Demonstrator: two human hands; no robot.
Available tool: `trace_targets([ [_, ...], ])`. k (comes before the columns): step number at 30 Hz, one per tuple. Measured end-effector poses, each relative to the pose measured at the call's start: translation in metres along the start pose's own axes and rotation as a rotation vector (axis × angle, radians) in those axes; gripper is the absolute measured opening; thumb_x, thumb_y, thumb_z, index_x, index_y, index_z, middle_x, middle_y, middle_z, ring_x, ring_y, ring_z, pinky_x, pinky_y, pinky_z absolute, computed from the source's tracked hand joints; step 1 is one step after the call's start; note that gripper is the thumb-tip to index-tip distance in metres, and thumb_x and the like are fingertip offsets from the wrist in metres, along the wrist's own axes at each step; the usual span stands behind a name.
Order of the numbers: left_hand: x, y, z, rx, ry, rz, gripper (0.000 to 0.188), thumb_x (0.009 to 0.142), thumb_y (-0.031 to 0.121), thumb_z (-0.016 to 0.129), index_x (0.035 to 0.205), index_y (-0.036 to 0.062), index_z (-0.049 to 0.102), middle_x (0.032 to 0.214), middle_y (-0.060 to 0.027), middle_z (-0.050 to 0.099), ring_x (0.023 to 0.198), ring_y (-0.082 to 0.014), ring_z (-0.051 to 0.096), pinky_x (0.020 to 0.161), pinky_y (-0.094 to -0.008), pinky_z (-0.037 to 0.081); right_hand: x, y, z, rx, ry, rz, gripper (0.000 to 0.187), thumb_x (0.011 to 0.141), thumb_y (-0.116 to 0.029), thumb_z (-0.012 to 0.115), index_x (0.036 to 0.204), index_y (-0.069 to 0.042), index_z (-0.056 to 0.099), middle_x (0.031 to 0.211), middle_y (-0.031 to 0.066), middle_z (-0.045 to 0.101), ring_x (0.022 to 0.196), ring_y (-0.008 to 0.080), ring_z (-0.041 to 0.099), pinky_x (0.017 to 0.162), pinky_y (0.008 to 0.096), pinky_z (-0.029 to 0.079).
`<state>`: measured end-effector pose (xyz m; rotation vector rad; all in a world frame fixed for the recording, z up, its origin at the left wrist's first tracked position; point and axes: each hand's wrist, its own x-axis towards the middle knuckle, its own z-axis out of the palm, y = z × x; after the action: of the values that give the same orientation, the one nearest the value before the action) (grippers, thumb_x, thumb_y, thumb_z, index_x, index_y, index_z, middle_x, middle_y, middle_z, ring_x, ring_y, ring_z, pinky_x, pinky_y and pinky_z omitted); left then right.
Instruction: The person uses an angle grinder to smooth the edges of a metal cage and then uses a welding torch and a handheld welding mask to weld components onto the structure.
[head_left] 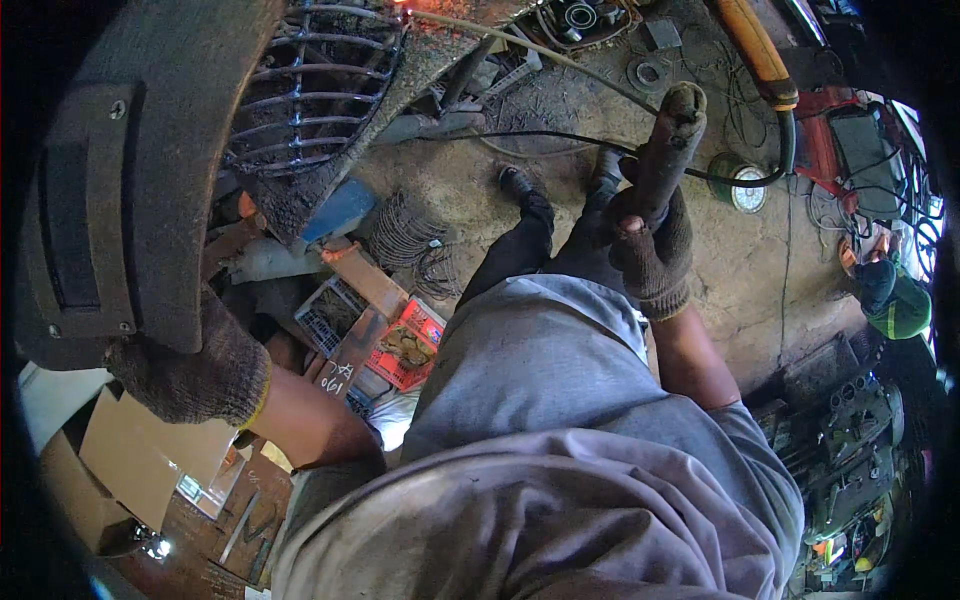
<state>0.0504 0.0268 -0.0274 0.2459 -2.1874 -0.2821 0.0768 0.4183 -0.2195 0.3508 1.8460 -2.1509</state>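
Observation:
My left hand [195,368], in a brown knitted glove, is closed at the lower edge of a brown welding shield [175,130] with a dark window, which hides part of its fingers. My right hand [655,255], gloved alike, wraps around a worn, tube-like electrode holder [668,150]. A thin welding rod [560,57] runs from the holder's top toward the upper left. Its far end meets a small orange glow at the edge of a metal workpiece [400,105]. Curved metal bars form a grille [315,90] beside that edge, partly behind the shield.
A black cable [560,134] crosses near the holder. Below the workpiece lie a wire coil [400,235] and a red crate [408,345]. A round tin [738,182] and a red machine [830,140] stand right; another person [895,295] is at far right.

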Motion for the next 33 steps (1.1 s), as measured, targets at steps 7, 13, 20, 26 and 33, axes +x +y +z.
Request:
trace_targets([
  [7,-0.017,0.015,0.004,-0.053,-0.134,-0.04,0.054,0.089,0.042,0.062,0.12,-0.0012,0.055,0.12,-0.0158,0.061,0.108,-0.0242,0.061,0.093,-0.0352,0.05,0.007,-0.002,-0.003,-0.07,-0.004,-0.064,0.083,0.081,-0.048,0.072,0.136,0.005,0.04,0.089,0.0038,0.059,0.073,0.0112,0.058,0.065,0.0238,0.047],
  [13,-0.028,0.003,-0.004,0.547,-0.199,0.566,0.063,0.091,0.042,0.059,0.133,-0.0022,0.043,0.132,-0.016,0.054,0.118,-0.0226,0.055,0.1,-0.0345,0.046,0.01,0.0,-0.006,-0.004,-0.028,-0.021,0.083,0.08,-0.047,0.073,0.136,0.005,0.041,0.091,0.0039,0.06,0.075,0.0104,0.057,0.067,0.023,0.047],
  [20,-0.061,0.052,0.015,0.429,-0.267,0.515,0.063,0.092,0.039,0.059,0.135,-0.003,0.04,0.133,-0.0196,0.051,0.121,-0.025,0.053,0.102,-0.0367,0.045,0.013,-0.01,-0.004,-0.005,-0.055,-0.036,0.05,0.087,-0.029,0.067,0.121,0.003,0.049,0.083,0.0068,0.063,0.074,0.0145,0.06,0.067,0.0274,0.049],
  [26,-0.069,0.056,0.023,0.193,-0.266,0.488,0.062,0.092,0.038,0.059,0.134,-0.0038,0.04,0.133,-0.0218,0.049,0.121,-0.0275,0.052,0.103,-0.0399,0.043,0.013,-0.01,-0.004,0.027,-0.068,-0.027,0.051,0.087,-0.03,0.068,0.122,0.003,0.048,0.084,0.0064,0.063,0.073,0.014,0.06,0.066,0.0276,0.049],
  [33,-0.07,0.071,0.031,-0.196,-0.24,0.043,0.062,0.092,0.037,0.059,0.134,-0.0046,0.041,0.133,-0.0243,0.047,0.122,-0.0305,0.051,0.105,-0.0435,0.042,0.014,-0.009,-0.004,0.057,-0.053,0.02,0.054,0.087,-0.03,0.069,0.124,0.003,0.048,0.084,0.006,0.063,0.073,0.0135,0.06,0.066,0.0273,0.049],
])
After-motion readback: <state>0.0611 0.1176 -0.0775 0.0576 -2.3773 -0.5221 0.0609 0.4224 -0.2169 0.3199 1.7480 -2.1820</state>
